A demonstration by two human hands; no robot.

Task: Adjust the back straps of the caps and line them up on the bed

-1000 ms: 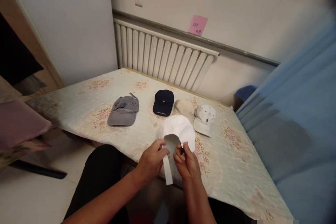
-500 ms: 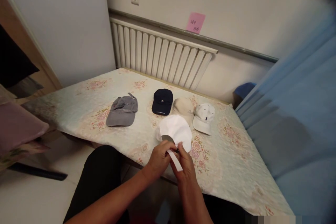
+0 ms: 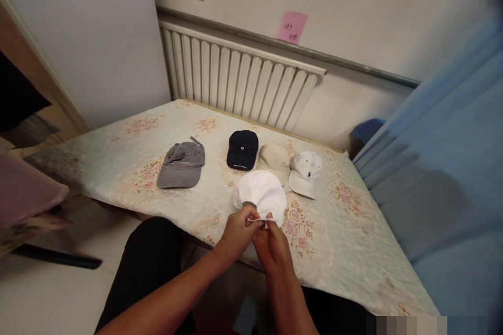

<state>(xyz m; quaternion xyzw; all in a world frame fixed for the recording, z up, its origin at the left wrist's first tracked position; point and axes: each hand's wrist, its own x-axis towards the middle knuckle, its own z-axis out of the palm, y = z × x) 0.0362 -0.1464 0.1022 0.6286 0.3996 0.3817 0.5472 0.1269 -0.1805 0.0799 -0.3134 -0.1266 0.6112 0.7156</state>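
Observation:
A white cap point(image 3: 261, 193) rests at the near side of the bed, its back opening facing me. My left hand point(image 3: 238, 230) is closed, pinching the cap's narrow white strap point(image 3: 262, 220) between thumb and fingers. Closed on the other side of the strap is my right hand point(image 3: 275, 246), with its thumb up by the cap's rim. The fastener at the strap is mostly hidden by my fingers. Just beyond the white cap lie a beige cap point(image 3: 274, 157) and a navy cap point(image 3: 242, 150). An off-white cap point(image 3: 306, 174) with a small dark logo sits to the right.
A grey cap point(image 3: 183, 165) lies to the left on the floral bed cover point(image 3: 353, 251). Behind the bed are a white radiator point(image 3: 236, 78) and a pink note point(image 3: 292, 26) on the wall. A blue curtain point(image 3: 451, 178) hangs along the right side.
The strap's end hung down over my right palm before; now the strap runs flat across between both hands' fingertips. My view has shifted slightly. The other caps stay put.

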